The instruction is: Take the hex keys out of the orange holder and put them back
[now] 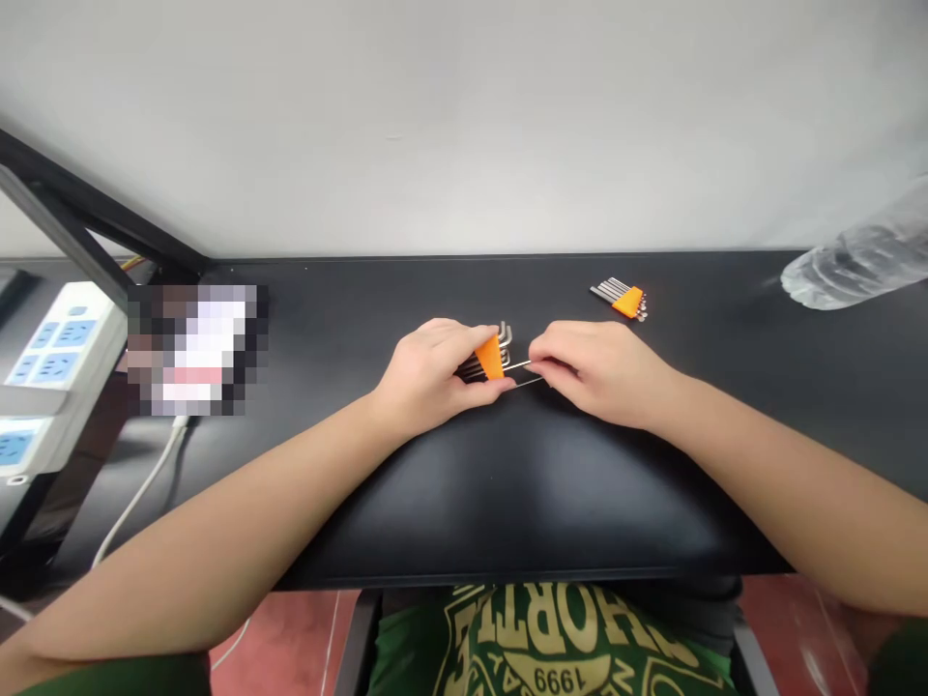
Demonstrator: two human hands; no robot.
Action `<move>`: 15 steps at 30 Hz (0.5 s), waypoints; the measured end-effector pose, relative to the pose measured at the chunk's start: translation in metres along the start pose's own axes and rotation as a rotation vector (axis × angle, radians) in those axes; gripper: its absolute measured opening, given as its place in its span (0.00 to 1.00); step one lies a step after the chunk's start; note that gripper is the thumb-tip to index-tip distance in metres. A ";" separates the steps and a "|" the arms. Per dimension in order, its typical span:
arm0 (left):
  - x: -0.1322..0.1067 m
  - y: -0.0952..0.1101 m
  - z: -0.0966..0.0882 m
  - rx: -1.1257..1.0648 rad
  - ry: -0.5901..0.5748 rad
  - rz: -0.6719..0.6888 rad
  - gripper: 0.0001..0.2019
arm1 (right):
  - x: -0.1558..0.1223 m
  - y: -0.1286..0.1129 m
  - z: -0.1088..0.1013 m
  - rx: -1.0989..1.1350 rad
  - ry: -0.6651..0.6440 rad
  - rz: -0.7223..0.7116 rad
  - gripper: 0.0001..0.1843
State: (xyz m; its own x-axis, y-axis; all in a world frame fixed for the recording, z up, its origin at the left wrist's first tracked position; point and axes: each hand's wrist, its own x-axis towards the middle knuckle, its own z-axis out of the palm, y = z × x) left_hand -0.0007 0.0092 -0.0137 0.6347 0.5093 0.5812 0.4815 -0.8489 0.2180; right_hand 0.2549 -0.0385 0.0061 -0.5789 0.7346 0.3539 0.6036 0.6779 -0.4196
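Observation:
My left hand (442, 375) is closed around an orange hex key holder (489, 358) with several L-shaped hex keys in it. Their bent ends (506, 333) stick out on the right side. Close by on the right, my right hand (591, 367) pinches a thin hex key (519, 365) whose shaft runs toward the holder's lower end. A second thin shaft shows just below it, between the two hands; where it ends is hidden by the fingers. Farther back lies another orange hex key set (627, 301), touched by neither hand.
On the black table (493, 483), a clear plastic bottle (855, 261) lies at the back right. A blurred-out phone-like device (203, 338) with a white cable (145, 493) is at the left. Beyond it are a white power strip (54, 367) and a dark metal frame.

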 end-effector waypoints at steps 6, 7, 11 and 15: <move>0.001 0.002 0.002 -0.021 -0.028 0.043 0.25 | 0.000 -0.001 0.018 -0.117 -0.075 -0.014 0.17; 0.001 0.002 0.001 -0.015 -0.027 0.040 0.25 | 0.000 0.000 0.015 -0.146 -0.088 -0.001 0.17; 0.000 0.001 -0.002 0.014 -0.007 0.021 0.26 | -0.001 0.005 -0.006 -0.134 -0.157 0.042 0.11; 0.001 0.002 -0.004 0.009 -0.010 0.002 0.24 | 0.001 0.002 -0.013 -0.161 -0.344 0.053 0.08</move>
State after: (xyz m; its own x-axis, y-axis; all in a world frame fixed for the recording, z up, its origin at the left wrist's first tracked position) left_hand -0.0019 0.0074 -0.0099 0.6414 0.5092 0.5739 0.4856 -0.8485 0.2102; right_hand 0.2626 -0.0358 0.0164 -0.6779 0.7348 0.0225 0.7005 0.6549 -0.2836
